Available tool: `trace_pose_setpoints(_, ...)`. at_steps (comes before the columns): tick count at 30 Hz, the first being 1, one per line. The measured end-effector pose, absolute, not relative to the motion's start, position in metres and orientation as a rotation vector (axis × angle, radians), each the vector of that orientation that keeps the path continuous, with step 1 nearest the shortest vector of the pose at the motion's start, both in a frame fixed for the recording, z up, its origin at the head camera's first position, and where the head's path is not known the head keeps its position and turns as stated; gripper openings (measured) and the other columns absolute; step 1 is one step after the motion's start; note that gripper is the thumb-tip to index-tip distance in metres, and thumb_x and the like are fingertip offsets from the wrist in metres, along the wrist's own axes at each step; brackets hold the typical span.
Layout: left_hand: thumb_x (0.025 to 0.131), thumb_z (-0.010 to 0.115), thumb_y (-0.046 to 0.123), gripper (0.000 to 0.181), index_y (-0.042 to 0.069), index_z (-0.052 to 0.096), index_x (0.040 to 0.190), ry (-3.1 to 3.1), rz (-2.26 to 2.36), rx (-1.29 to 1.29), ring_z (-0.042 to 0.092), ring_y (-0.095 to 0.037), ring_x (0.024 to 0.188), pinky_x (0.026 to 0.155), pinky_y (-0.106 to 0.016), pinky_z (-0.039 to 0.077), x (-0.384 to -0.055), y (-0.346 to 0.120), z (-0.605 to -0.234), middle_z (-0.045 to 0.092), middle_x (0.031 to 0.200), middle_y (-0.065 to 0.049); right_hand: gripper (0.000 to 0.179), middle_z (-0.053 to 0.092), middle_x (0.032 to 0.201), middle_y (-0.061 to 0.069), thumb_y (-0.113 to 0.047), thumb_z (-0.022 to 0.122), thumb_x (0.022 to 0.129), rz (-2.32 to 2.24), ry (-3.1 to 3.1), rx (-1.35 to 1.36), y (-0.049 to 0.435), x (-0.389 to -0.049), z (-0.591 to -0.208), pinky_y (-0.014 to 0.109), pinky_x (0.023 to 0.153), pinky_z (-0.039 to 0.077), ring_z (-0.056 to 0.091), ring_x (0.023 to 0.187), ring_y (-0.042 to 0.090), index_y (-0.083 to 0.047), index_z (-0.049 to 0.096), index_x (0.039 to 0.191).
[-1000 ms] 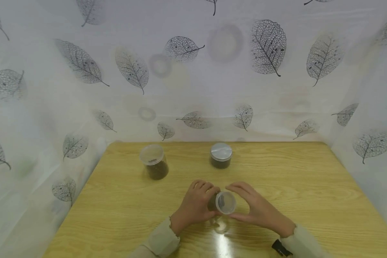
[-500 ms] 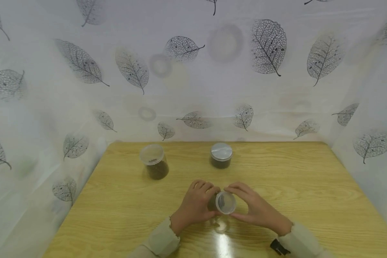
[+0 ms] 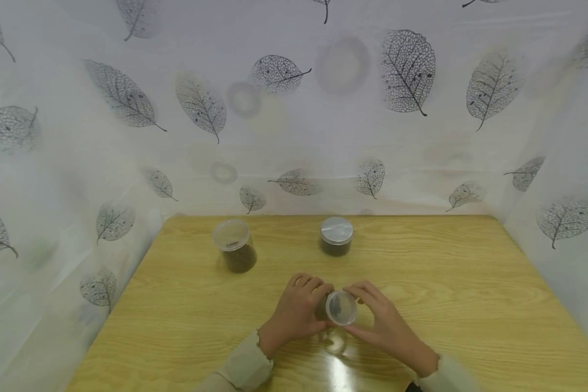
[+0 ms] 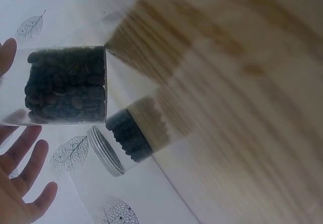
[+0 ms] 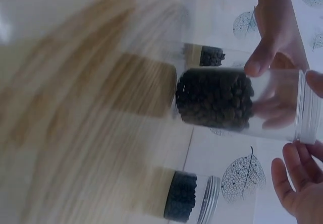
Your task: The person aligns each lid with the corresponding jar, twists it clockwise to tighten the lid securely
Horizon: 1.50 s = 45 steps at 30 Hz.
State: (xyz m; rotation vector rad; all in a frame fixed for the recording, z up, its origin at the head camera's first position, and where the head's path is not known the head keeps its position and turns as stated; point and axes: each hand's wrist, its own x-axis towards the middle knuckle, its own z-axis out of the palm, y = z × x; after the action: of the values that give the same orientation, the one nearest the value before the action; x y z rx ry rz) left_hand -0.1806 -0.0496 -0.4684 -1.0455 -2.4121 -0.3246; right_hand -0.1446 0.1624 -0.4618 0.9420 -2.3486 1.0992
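Note:
A clear jar (image 5: 217,98), part filled with dark beans, is held between both hands near the front of the table. My left hand (image 3: 299,309) grips its body from the left; in the right wrist view, the left thumb lies against the jar's side. From the right, my right hand (image 3: 389,326) pinches the whitish translucent lid (image 3: 341,308), its thumb and fingers at opposite sides of the rim. In the left wrist view the same jar (image 4: 65,85) shows the beans up close. Most of its body is hidden under the lid and left hand in the head view.
A wide jar with a translucent lid (image 3: 235,247) stands at the back left of the wooden table (image 3: 446,261). Behind the hands is a lower jar with a silver lid (image 3: 336,237). Leaf-printed sheeting (image 3: 294,136) encloses the back and sides.
My right hand has turned at the lid, with its wrist and sleeve moving down and slightly left. The lid has shifted very slightly left. My left hand looks nearly unmoved.

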Motion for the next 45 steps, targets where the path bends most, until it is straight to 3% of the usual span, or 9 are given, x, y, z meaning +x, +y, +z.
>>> trace_pose_setpoints(7,0.055,0.081,0.060,0.065,0.022,0.062,0.103,-2.412,-0.336,-1.050,0.057,-0.010,0.091,0.091,-0.033,0.047,-0.180,-0.050,-0.468,0.063,0.097,0.008,0.066,0.058,0.111,0.001,-0.012,0.086,0.057,1.051,-2.316,0.829,0.155,-0.137,-0.464,0.025,0.074,0.053,0.056,0.096,0.010,-0.005,0.059,0.116)
trace_pose_setpoints(17,0.056,0.081,0.060,0.065,0.022,0.062,0.105,-2.424,-0.344,-1.049,0.057,-0.009,0.091,0.091,-0.033,0.047,-0.179,-0.051,-0.466,0.063,0.098,0.008,0.071,0.057,0.113,-0.001,-0.018,0.089,0.055,1.008,-2.385,0.737,0.152,-0.133,-0.463,0.030,0.074,0.054,0.055,0.094,0.008,-0.005,0.058,0.118)
trace_pose_setpoints(25,0.054,0.083,0.057,0.065,0.021,0.062,0.105,-2.426,-0.344,-1.053,0.057,-0.010,0.091,0.090,-0.033,0.047,-0.179,-0.051,-0.464,0.063,0.097,0.008,0.085,0.051,0.125,0.006,-0.024,0.088,0.058,0.855,-2.380,1.039,0.166,-0.146,-0.446,0.041,0.088,0.053,0.051,0.113,0.019,-0.007,0.049,0.132)
trace_pose_setpoints(33,0.054,0.084,0.055,0.066,0.022,0.061,0.107,-2.441,-0.344,-1.056,0.057,-0.010,0.091,0.091,-0.033,0.046,-0.179,-0.051,-0.464,0.063,0.097,0.008,0.082,0.050,0.127,0.006,-0.011,0.084,0.060,0.854,-2.393,1.280,0.174,-0.157,-0.436,0.039,0.092,0.051,0.050,0.115,0.020,-0.005,0.048,0.134)
trace_pose_setpoints(45,0.054,0.083,0.057,0.067,0.022,0.061,0.106,-2.415,-0.348,-1.056,0.058,-0.010,0.090,0.090,-0.033,0.047,-0.179,-0.050,-0.465,0.063,0.096,0.009,0.070,0.053,0.123,0.001,-0.008,0.082,0.064,0.998,-2.404,1.223,0.173,-0.155,-0.444,0.032,0.090,0.052,0.055,0.111,0.015,-0.006,0.053,0.128)
